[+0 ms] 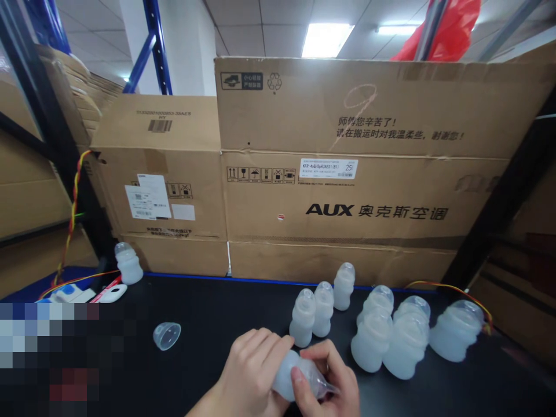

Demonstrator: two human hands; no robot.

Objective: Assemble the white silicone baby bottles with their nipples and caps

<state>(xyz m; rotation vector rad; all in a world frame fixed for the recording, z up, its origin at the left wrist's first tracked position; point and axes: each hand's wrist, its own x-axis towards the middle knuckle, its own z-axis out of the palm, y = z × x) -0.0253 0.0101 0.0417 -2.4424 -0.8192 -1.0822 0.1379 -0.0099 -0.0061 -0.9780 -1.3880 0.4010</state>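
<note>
Low in the head view, both my hands hold one translucent white bottle (286,375) lying sideways over the black table (208,324). My left hand (252,370) is wrapped round the bottle's body. My right hand (325,376) pinches a clear cap (319,383) at the bottle's mouth. A loose clear cap (167,335) lies on the table to the left of my hands. Just beyond my hands stand three small capped bottles (321,307), and to their right several larger capped bottles (391,339).
A lone capped bottle (128,262) stands at the far left by the boxes. Large cardboard boxes (347,191) wall off the back of the table. Red and yellow wires (72,220) hang at left; a white object (113,293) lies near them. A blurred patch covers the lower left.
</note>
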